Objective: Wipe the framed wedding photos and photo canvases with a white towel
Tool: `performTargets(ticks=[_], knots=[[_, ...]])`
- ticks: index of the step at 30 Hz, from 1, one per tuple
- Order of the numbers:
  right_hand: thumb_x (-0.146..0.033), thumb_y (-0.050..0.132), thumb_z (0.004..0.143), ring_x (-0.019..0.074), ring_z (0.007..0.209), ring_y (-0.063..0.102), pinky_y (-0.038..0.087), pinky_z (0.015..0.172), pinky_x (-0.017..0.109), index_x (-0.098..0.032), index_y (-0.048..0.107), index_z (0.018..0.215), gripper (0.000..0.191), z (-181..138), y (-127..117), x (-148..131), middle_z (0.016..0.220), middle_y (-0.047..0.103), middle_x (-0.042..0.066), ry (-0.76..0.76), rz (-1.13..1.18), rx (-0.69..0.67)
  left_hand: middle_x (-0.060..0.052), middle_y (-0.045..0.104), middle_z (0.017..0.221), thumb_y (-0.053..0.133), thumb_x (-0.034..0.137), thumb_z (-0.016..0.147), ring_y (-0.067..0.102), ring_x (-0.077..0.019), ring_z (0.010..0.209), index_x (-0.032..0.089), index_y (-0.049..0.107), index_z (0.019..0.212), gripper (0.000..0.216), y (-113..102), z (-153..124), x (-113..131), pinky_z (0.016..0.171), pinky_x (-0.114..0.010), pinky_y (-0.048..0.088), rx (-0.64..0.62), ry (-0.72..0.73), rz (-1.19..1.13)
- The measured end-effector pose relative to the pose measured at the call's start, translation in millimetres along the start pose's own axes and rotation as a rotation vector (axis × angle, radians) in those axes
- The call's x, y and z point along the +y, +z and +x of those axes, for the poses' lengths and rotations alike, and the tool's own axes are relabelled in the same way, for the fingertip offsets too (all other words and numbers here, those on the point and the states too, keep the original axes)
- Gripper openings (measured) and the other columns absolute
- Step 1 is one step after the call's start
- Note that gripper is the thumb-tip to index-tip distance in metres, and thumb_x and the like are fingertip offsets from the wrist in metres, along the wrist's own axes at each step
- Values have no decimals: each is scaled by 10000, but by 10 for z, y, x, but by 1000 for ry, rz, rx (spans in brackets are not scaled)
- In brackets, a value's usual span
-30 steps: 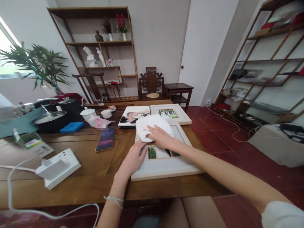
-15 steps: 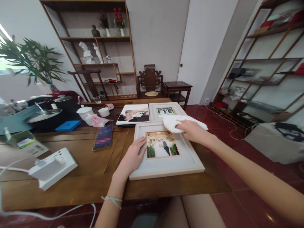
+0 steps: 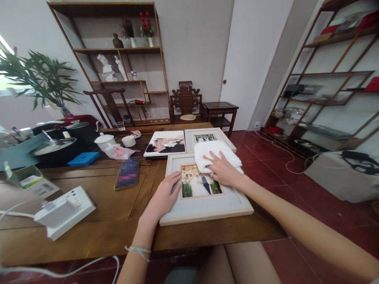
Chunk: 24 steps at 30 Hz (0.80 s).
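Note:
A light wooden picture frame (image 3: 204,217) with a wedding photo (image 3: 202,185) in its middle lies flat near the table's front edge. My left hand (image 3: 167,193) rests along its left side, fingers stretched out and thumb apart. On the upper right part of the frame lies a folded white towel (image 3: 204,148). My right hand (image 3: 220,167) presses on the towel from above with its fingers spread. The towel hides the photo's top right corner. Just behind, a second frame (image 3: 189,136) holds a smaller photo, partly covered by the towel.
A photo panel (image 3: 151,146) lies left of the second frame. Further left on the wooden table (image 3: 109,221) are a pixelated dark item (image 3: 127,173), a white power strip (image 3: 72,209), a blue block (image 3: 83,158), a white teapot (image 3: 104,141) and a black pan (image 3: 50,152).
My right hand has moved left and slightly down with the towel, and its fingers have spread from a bunched grip to lie across it. My left hand stays on the frame's side.

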State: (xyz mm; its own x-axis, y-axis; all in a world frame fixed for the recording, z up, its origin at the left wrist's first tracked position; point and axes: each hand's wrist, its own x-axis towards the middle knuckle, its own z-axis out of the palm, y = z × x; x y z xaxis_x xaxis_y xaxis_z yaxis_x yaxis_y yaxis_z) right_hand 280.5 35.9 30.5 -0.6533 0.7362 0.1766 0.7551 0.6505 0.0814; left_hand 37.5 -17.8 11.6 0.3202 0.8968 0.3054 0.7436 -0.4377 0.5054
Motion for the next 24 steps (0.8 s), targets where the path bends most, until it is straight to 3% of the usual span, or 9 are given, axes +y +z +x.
performTargets(ticks=[5,9,13,16,20,24], knots=[[-137,504,782,338,1283,347,211,1049,553,-126,654,1042,300,-364,-242,-263,1343,485,154,-70,92,-59,-118,518,1336,404,296,891,455,-226,1254,138,543,1236,405,19,0,-12,1078,-414,327,-5,-1,4],[-224,500,830,321,1153,498,350,990,474,-146,671,990,246,-778,-497,-665,1198,594,179,-26,211,-127,-120,489,1362,392,297,894,443,-232,1262,136,525,1254,416,26,-8,-15,1082,-410,320,-7,-9,18],[-257,559,810,296,1257,406,310,1045,444,-205,640,1088,294,-979,-543,-898,1341,498,115,-41,345,-131,-135,473,1372,390,298,895,431,-238,1270,110,519,1257,428,17,-11,-8,1089,-405,310,-22,-33,31],[-300,503,867,268,1305,345,242,1086,456,-205,601,1162,325,-887,-431,-789,1368,469,110,-26,339,-68,-137,470,1374,382,300,901,425,-232,1273,95,510,1265,437,10,-9,0,1093,-394,304,-35,-37,33],[-267,419,910,289,1296,354,182,1074,552,-186,602,1157,319,-536,-233,-362,1273,557,134,48,185,45,-130,467,1378,373,305,908,418,-223,1278,100,501,1277,441,5,-6,8,1096,-385,302,-43,-29,37],[-180,417,875,307,1350,230,160,1069,574,-124,537,1233,381,-131,-82,34,1396,420,153,99,59,125,-131,463,1380,375,307,910,414,-222,1281,99,502,1276,440,-4,-8,20,1097,-381,300,-48,-40,39]])
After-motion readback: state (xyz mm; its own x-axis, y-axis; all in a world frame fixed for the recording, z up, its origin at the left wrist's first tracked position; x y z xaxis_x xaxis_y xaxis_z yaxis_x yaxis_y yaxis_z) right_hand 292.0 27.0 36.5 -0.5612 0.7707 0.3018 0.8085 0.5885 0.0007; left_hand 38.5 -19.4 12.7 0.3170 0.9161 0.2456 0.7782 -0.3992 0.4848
